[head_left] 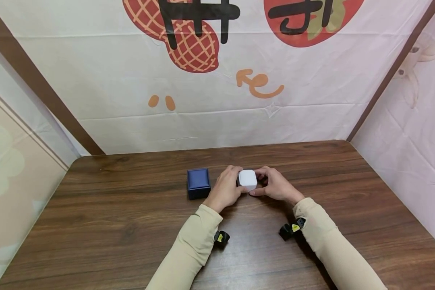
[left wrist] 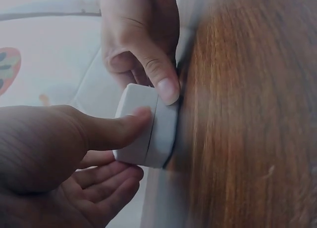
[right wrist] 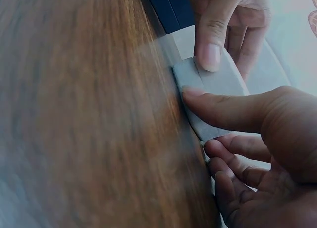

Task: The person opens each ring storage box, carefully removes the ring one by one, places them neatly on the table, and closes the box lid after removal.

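Note:
A small white jewelry box [head_left: 247,178] with rounded corners stands on the table between both hands, its lid down. A thin seam runs round the box [left wrist: 140,100] in the left wrist view. My left hand [head_left: 224,189] grips the upper part from the left, thumb on the near face. From the right, my right hand [head_left: 275,186] holds the lower part; its thumb [right wrist: 218,107] lies below the seam in the right wrist view. The box hides some fingertips behind it. Just left of my left hand sits a dark blue jewelry box [head_left: 198,181], also closed.
The brown wood-grain table [head_left: 123,225] ends at a white printed cloth [head_left: 217,125] behind. More cloth hangs at both sides. Black straps with small devices [head_left: 222,238] are on both wrists, over beige sleeves [head_left: 188,249].

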`<control>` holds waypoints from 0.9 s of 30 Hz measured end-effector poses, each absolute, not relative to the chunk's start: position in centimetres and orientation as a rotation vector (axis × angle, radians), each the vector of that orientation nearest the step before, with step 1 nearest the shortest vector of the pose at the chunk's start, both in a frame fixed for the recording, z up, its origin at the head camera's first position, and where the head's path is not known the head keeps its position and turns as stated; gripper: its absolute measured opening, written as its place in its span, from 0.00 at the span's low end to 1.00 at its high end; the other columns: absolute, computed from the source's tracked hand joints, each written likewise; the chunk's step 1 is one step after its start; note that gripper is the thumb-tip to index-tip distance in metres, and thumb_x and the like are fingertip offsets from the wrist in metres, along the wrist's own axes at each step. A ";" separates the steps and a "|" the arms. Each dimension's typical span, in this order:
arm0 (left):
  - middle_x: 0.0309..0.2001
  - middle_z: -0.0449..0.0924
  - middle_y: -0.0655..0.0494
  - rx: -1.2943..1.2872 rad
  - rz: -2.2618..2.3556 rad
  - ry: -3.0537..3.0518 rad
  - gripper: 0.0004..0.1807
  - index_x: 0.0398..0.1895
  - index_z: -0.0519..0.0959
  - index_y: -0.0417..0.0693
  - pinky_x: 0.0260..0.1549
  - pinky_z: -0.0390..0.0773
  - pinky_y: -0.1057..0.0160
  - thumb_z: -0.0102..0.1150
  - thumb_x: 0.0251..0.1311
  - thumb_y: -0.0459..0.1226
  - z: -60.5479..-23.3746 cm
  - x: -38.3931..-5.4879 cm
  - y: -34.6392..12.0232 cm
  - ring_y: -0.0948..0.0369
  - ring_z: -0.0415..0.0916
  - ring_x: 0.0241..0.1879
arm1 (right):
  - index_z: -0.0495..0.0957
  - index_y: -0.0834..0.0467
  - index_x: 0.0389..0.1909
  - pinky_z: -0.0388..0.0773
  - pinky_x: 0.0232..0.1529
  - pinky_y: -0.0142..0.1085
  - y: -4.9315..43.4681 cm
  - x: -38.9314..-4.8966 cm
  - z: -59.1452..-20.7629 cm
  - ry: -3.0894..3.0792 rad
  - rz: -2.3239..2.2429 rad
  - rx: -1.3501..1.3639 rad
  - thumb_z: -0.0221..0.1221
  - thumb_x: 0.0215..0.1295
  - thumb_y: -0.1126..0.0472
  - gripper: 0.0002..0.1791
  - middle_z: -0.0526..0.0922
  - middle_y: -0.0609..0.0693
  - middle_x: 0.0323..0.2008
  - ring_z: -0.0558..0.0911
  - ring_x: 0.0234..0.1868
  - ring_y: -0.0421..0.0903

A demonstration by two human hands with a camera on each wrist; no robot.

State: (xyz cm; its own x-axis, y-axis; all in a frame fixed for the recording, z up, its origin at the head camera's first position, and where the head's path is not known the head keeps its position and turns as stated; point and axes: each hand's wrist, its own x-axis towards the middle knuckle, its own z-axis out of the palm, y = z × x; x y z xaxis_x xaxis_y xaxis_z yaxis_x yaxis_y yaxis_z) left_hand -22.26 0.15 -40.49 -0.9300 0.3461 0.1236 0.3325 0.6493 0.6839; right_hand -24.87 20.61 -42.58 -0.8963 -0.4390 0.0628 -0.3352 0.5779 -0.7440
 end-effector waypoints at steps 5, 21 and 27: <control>0.59 0.74 0.41 0.596 1.150 2.822 0.32 0.68 0.70 0.34 0.57 0.75 0.50 0.69 0.64 0.35 -40.5 -22.5 0.0 0.48 0.75 0.57 | 0.81 0.66 0.54 0.73 0.42 0.41 20.5 -24.9 -42.6 2.681 -1.221 -0.688 0.77 0.54 0.62 0.27 0.78 0.54 0.42 0.76 0.42 0.50; 0.58 0.74 0.38 0.434 1.448 2.633 0.29 0.68 0.69 0.31 0.55 0.75 0.50 0.63 0.70 0.38 -40.8 -23.2 -0.1 0.47 0.74 0.56 | 0.83 0.64 0.49 0.71 0.41 0.40 20.5 -25.0 -42.6 2.698 -1.213 -0.711 0.78 0.52 0.63 0.24 0.78 0.54 0.38 0.75 0.41 0.50; 0.59 0.74 0.37 0.313 1.667 2.472 0.28 0.69 0.68 0.29 0.58 0.74 0.51 0.59 0.72 0.37 -41.0 -23.3 0.2 0.46 0.73 0.59 | 0.83 0.63 0.44 0.69 0.40 0.40 20.5 -25.0 -42.7 2.708 -1.205 -0.708 0.78 0.51 0.63 0.21 0.77 0.55 0.38 0.74 0.40 0.50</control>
